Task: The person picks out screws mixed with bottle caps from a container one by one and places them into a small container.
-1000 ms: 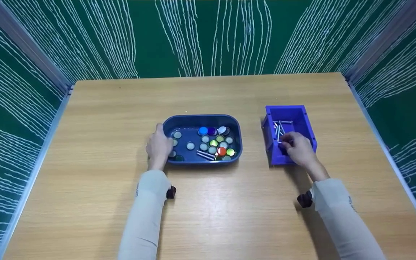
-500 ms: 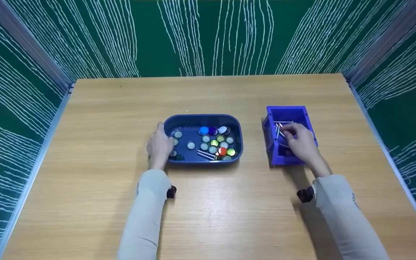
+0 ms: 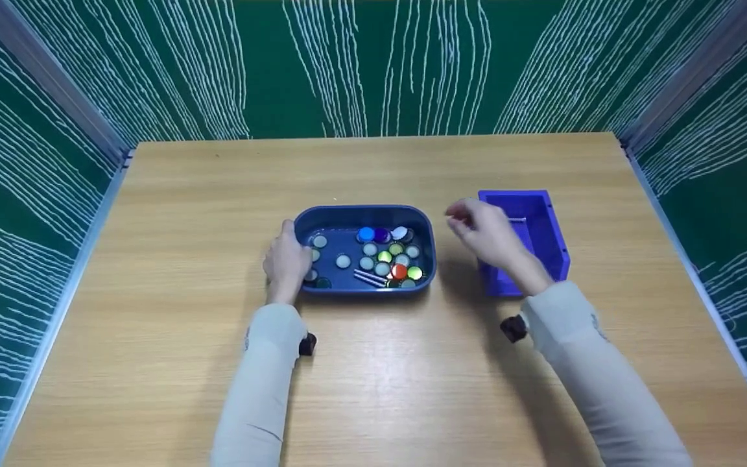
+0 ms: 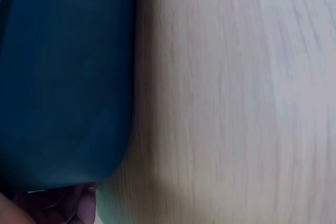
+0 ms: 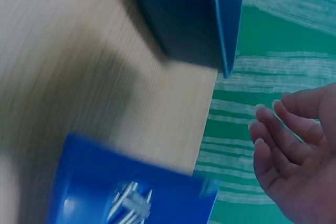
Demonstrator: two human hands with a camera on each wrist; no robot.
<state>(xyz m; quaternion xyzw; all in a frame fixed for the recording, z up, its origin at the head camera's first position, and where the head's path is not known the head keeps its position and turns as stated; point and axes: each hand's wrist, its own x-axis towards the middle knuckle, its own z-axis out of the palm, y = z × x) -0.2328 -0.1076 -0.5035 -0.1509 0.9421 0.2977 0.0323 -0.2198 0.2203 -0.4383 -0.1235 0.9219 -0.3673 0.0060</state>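
A dark blue tub (image 3: 366,291) stands mid-table with bottle caps (image 3: 383,257) and a few silver bolts (image 3: 370,278) in it. My left hand (image 3: 287,263) holds its left end at the rim; in the left wrist view, curled fingers (image 4: 68,203) show against the tub's end. My right hand (image 3: 487,233) is in the air between the tub and a purple-blue box (image 3: 558,253), partly covering the box. Its fingers are loosely bent with nothing visible between them in the right wrist view. Several silver bolts (image 5: 128,203) lie inside the box.
The wooden table (image 3: 373,376) runs up to green walls (image 3: 373,71) with white streaks at the back and sides. Dark wrist cameras (image 3: 514,329) sit beneath both sleeves.
My right hand was down in the box among the bolts; it has come up and left, out over the box's left edge toward the tub. My left hand stays on the tub.
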